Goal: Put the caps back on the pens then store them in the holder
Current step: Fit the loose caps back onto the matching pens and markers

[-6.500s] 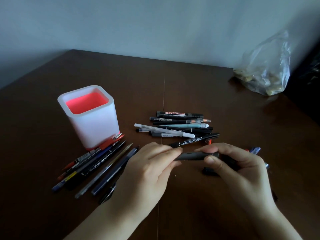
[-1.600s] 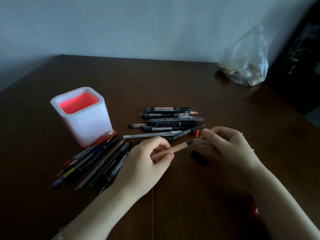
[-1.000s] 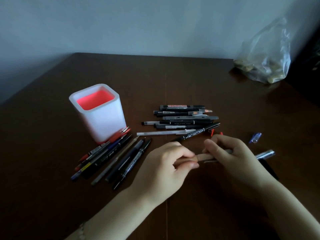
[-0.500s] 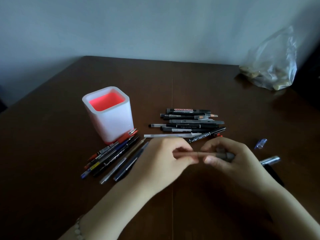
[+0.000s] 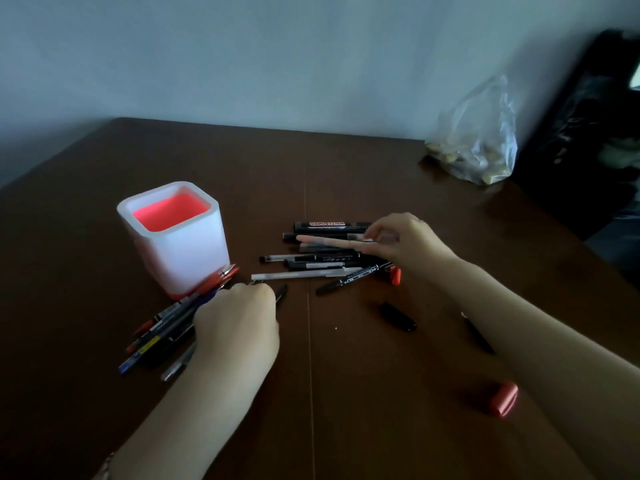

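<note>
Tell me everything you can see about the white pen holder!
The holder is a squarish cup with rounded corners. It has thick white walls that look like smooth plastic and a glowing pink-red inside, and a red strip shows along its bottom edge. It stands upright on the dark table, left of the middle. Its top is open, and no pens stick out. A red pen lies against its near bottom corner.
</note>
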The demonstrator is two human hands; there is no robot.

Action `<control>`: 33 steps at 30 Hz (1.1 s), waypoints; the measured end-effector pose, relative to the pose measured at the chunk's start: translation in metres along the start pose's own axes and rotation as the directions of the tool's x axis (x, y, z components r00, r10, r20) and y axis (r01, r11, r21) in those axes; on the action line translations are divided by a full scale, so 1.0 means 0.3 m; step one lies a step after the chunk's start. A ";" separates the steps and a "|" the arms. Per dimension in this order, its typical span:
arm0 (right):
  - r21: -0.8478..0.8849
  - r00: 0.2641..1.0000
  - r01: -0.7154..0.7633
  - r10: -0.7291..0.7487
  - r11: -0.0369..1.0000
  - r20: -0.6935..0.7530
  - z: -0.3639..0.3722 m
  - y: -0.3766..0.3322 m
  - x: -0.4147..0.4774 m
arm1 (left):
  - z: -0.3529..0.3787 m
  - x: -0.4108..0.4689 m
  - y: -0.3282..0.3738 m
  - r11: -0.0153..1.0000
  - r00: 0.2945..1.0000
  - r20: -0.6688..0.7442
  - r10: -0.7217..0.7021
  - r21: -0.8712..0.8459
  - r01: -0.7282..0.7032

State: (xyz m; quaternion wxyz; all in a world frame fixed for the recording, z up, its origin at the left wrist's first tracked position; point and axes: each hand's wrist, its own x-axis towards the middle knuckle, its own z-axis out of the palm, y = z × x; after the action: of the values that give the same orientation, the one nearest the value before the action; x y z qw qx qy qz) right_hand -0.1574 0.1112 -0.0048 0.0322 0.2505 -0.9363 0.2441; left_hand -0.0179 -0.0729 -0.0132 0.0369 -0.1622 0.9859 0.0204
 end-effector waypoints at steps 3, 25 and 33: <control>0.085 0.994 -0.081 0.087 0.993 -0.071 -0.023 -0.009 -0.038 | 0.001 -0.016 0.017 0.994 0.993 -0.094 0.069 -0.075 -0.076; 0.151 0.987 -0.117 0.132 0.982 -0.094 0.056 -0.066 -0.241 | 0.059 -0.029 0.065 0.668 0.897 -0.379 0.226 -0.610 -0.426; 0.896 0.938 -0.133 0.347 0.424 -0.025 0.031 -0.024 -0.245 | 0.071 -0.018 0.062 0.634 0.884 -0.381 0.271 -0.621 -0.462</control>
State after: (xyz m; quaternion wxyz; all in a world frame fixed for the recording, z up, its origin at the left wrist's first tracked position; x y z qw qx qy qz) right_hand -0.0892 0.1347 -0.0232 -0.0409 0.0670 -0.6905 0.7191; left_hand -0.0173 -0.0523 -0.0334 -0.1574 0.0402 0.9124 0.3757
